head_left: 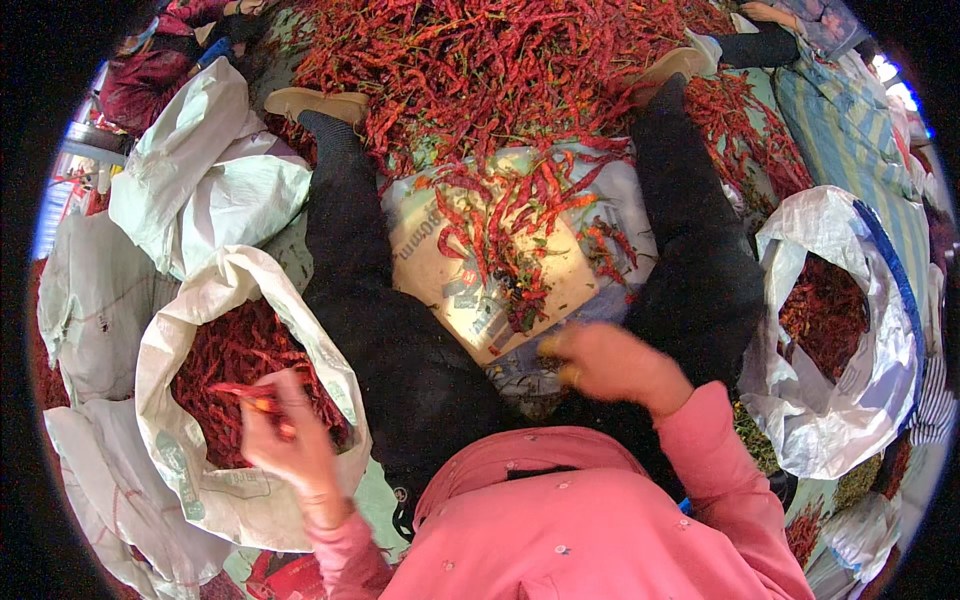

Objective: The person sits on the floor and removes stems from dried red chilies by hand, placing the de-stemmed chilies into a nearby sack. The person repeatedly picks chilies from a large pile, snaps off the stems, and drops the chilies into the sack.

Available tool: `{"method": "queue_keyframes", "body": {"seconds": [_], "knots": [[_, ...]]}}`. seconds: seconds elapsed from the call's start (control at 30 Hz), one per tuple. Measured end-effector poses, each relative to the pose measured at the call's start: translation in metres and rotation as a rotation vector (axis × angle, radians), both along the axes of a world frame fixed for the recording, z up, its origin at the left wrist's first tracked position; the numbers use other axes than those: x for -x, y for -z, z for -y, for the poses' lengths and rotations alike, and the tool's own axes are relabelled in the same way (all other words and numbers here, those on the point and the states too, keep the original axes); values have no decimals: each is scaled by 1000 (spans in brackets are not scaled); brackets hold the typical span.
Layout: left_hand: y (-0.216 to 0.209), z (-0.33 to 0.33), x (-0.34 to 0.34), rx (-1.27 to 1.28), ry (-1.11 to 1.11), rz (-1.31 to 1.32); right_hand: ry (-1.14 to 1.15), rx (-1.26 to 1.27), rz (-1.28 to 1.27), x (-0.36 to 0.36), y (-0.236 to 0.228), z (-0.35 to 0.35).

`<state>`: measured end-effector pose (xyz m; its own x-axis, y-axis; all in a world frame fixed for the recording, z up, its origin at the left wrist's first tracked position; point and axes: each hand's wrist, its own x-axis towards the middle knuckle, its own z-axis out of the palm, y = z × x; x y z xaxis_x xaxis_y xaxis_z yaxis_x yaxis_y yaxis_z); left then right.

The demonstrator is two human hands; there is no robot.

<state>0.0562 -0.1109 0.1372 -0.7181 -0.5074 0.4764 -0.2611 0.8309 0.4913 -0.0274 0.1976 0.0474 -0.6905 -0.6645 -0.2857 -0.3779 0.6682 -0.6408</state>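
my left hand [283, 437] is raised over the open mouth of the white woven plastic sack [190, 470] at my left side, fingers pinched shut on a few dried red chillies [248, 393] that stick out toward the sack's middle. that sack is already well filled with dark red chillies, its rim rolled down around them. my right hand [607, 362] is out in front of me, low between my knees, just at the near edge of the printed plastic sheet [450, 280] spread on the ground; it is blurred, so i cannot tell whether its fingers are closed on anything. a loose scatter of red chillies with bits of stem [520, 225] lies on that sheet, and beyond it the big heap of dried red chillies [480, 60] spreads across the floor. my legs in black trousers [345, 240] stretch out on either side of the sheet, tan shoes at the heap's edge. on my right stands a second white sack with a blue edge [850, 300], open and partly filled with chillies. another person's hand [765, 12] shows at the far top right.
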Motion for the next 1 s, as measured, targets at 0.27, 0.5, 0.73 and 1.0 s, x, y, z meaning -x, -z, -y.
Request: {"method": "queue_keyframes", "body": {"seconds": [0.27,0.5,0.73,1.0], "knots": [[-23,37,-24,117,99,279,516,-59,-452,108,24,-50],[52,-10,104,-539,445,360,933,-15,160,156,54,-30],[148,-7,196,-468,242,721,985,-196,30,190,77,-18],[175,-42,245,-350,206,528,681,-135,-87,202,51,25]]}}
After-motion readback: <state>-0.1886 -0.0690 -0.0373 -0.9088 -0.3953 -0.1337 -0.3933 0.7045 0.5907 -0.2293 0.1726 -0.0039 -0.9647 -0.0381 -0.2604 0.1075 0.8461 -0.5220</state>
